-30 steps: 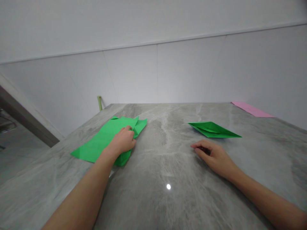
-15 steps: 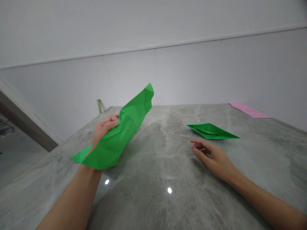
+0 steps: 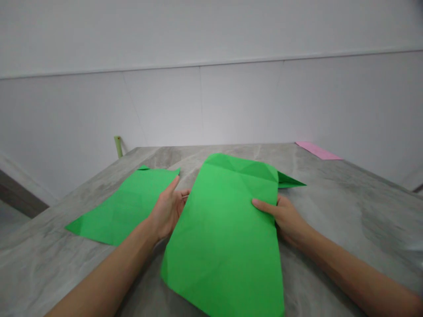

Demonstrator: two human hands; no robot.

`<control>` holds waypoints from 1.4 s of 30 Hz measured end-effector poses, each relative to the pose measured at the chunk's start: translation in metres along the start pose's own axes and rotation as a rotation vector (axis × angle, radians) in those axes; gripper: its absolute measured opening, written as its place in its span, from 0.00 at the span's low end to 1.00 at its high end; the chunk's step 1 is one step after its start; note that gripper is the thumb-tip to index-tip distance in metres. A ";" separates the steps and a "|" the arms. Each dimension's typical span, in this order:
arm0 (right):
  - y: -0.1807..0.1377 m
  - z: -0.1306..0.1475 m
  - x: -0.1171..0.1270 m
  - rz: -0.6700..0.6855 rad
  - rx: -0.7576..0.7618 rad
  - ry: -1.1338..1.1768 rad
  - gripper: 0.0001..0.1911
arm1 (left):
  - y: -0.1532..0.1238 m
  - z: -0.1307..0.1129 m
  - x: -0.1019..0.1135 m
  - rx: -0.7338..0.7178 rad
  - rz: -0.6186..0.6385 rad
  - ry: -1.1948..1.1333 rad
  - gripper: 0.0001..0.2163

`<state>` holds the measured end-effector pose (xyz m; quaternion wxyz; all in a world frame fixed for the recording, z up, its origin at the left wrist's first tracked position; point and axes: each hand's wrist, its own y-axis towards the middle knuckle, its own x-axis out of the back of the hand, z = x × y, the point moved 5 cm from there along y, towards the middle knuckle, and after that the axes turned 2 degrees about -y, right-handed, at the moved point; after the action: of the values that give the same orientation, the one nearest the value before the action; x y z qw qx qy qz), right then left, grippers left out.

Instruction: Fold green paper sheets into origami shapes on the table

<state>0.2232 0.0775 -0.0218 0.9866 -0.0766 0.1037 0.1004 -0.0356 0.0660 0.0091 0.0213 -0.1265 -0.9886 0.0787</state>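
Note:
A large creased green paper sheet (image 3: 228, 229) is held up in front of me over the grey marble table (image 3: 346, 211). My left hand (image 3: 167, 209) grips its left edge, fingers behind the paper. My right hand (image 3: 284, 215) pinches its right edge, thumb on top. A second green sheet (image 3: 124, 204) lies flat on the table to the left. A folded green paper shape (image 3: 289, 180) lies behind the held sheet, mostly hidden, with only its right tip showing.
A pink paper sheet (image 3: 317, 150) lies at the far right of the table by the white wall. A small green post (image 3: 118, 146) stands at the table's far left corner. The table's left edge drops off to the floor.
My left hand lifted one green sheet off the pile at left and brought it to the centre. My right hand rose from the table and took its right edge. The view shifted left.

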 end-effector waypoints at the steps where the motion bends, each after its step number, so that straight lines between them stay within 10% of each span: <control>1: 0.001 -0.001 0.002 0.000 -0.006 -0.029 0.22 | 0.000 0.005 -0.004 0.039 0.035 -0.102 0.30; 10: 0.006 -0.006 0.012 -0.058 -0.018 -0.225 0.17 | 0.005 0.025 -0.007 0.101 -0.013 -0.148 0.19; 16: 0.007 -0.002 0.020 -0.199 0.075 -0.296 0.16 | 0.003 0.007 0.006 -0.346 -0.372 0.601 0.27; 25: 0.004 0.001 0.010 -0.117 0.141 -0.273 0.17 | -0.003 0.034 -0.030 -0.262 0.213 1.331 0.34; 35: -0.011 0.017 0.020 -0.424 0.344 -0.613 0.17 | -0.025 0.011 -0.057 -0.534 -0.132 1.180 0.17; 42: -0.025 0.021 0.001 -0.236 0.509 -0.685 0.27 | -0.018 0.034 -0.060 -0.245 0.081 1.243 0.29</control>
<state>0.2335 0.0572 0.0013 0.9561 0.1953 -0.2174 -0.0223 0.0160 0.0280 -0.0229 0.5737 -0.1873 -0.7879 -0.1225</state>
